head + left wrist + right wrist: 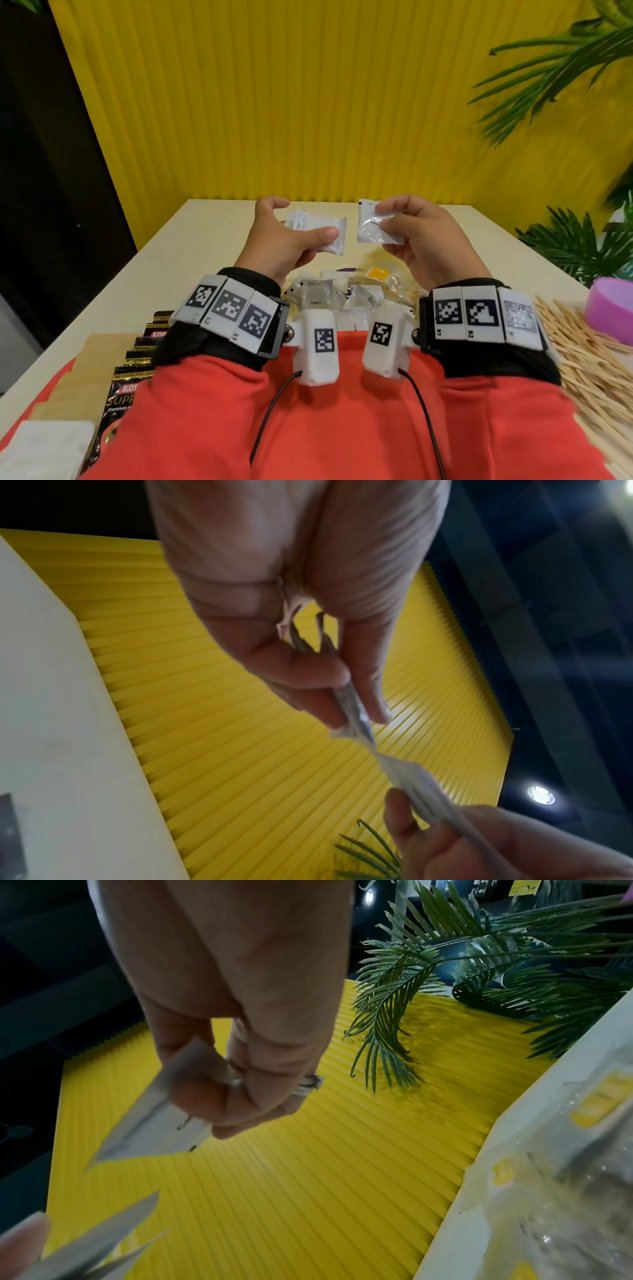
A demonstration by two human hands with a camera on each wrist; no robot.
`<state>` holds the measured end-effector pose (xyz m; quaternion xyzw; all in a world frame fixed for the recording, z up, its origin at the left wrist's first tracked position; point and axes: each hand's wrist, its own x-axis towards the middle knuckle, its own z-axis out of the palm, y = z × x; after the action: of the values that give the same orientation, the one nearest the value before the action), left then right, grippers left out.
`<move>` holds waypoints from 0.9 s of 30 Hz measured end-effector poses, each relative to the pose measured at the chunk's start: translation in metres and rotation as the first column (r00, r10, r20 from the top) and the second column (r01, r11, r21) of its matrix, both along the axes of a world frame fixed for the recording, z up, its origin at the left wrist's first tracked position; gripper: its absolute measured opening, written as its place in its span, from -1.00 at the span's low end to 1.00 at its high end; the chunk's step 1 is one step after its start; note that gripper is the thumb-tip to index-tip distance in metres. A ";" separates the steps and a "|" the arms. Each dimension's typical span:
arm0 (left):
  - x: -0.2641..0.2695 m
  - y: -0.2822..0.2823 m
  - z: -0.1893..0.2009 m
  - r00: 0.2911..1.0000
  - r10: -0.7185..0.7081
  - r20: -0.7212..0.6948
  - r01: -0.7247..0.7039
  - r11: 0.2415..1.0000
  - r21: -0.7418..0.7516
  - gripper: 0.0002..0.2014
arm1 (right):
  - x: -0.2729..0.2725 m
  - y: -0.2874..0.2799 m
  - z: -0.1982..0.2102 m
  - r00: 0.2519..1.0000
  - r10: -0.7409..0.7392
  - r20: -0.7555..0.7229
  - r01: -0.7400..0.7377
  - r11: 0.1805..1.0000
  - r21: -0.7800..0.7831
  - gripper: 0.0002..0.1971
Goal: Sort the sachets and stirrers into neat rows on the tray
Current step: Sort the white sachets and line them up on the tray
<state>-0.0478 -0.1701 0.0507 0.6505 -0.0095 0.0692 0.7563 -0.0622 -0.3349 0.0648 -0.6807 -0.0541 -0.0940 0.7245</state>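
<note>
Both hands are raised above the cream table (191, 240). My left hand (308, 236) grips a small stack of white sachets (325, 222) between thumb and fingers; the left wrist view shows the stack (356, 715) edge-on in that pinch (346, 696). My right hand (388, 216) pinches a single white sachet (368, 226) close beside the stack, also seen in the right wrist view (154, 1129). A loose pile of white and yellow-labelled sachets (342, 294) lies on the table below the hands. Wooden stirrers (589, 359) are heaped at the right.
Black coffee sachets (137, 356) lie in an overlapping row at the left, beside brown packets (82, 373) and a white one (44, 445), on a red surface (56, 383). A purple bowl (613, 308) stands by the stirrers. Palm leaves (575, 246) overhang the right edge.
</note>
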 end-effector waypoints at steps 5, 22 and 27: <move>-0.001 -0.003 -0.002 0.997 -0.077 0.007 0.076 0.996 0.037 -0.67 | -0.003 -0.001 0.006 0.995 0.095 -0.026 -0.090 0.983 0.158 -0.56; -0.002 0.000 0.001 0.989 -0.131 0.062 0.118 0.976 0.185 -0.80 | 0.003 0.002 -0.006 0.998 0.052 -0.035 -0.054 0.997 -0.053 -0.84; -0.007 0.000 0.005 0.986 -0.146 0.085 0.120 0.960 0.253 -0.82 | 0.002 0.003 -0.005 0.996 0.088 0.004 -0.087 0.992 -0.096 -0.85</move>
<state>-0.0544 -0.1706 0.0561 0.7332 -0.1006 0.0498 0.6707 -0.0603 -0.3323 0.0593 -0.7112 -0.0911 -0.0621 0.6943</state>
